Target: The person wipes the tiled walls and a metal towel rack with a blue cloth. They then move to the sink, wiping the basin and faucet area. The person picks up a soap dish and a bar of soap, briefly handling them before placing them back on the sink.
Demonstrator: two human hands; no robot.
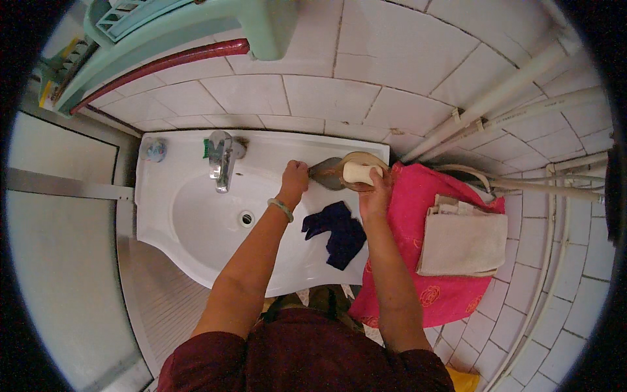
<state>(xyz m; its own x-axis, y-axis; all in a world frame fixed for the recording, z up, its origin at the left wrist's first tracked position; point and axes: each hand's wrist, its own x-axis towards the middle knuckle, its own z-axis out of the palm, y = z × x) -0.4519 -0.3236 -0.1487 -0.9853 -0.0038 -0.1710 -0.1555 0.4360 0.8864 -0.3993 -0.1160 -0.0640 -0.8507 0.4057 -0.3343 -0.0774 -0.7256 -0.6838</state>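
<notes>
One soap bar [361, 173] in the right hand [376, 195] overlaps a dish [367, 157].

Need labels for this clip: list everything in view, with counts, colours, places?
washbasin: one, white, centre
faucet: one, chrome, basin's back edge
drain: one, metallic, basin bottom
small container: one, bluish, basin's back left
soap: one, cream, right hand
round dish: one, tan, behind soap
leaf-shaped piece: one, grey, between hands
crumpled cloth: one, navy, basin's right side
patterned cloth: one, pink, right of basin
folded cloth: one, beige, on pink cloth
shelf: one, pale green, upper left
pipes: several, whitish, right
tiles: many, whitish, wall
bracelet: one, pale green, left wrist
shirt sleeves: two, dark red, bottom
hands: two, bare, left and right, over basin's right side
</notes>
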